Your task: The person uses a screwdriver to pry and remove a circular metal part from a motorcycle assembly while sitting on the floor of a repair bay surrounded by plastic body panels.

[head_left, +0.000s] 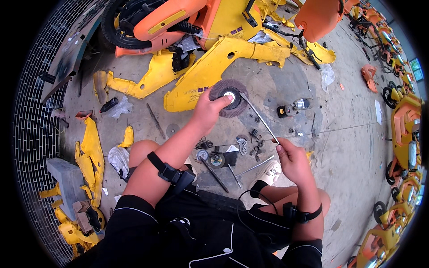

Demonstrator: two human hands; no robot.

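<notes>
My left hand (208, 111) grips a round, brown-grey abrasive flap disc (237, 108), thumb pressed on the pale hub at its middle. A thin metal rod (261, 119) is pinched near its lower end by my right hand (293, 161). The rod slants up to the left, and its far tip meets the right side of the disc; whether it presses on the flaps I cannot tell. Below the disc, on the floor, lie several small dark rings and curved pieces (258, 149), a cutting disc (216, 160), a dark bar (214, 175) and another thin rod (255, 165).
A cordless power tool (300, 104) lies to the right on the concrete floor. Large yellow panels (201, 67) spread out ahead, beside an overturned orange-and-yellow scooter (172, 20). More yellow parts (91, 152) and a grey block (67, 183) sit left. Rows of scooters (404, 129) line the right.
</notes>
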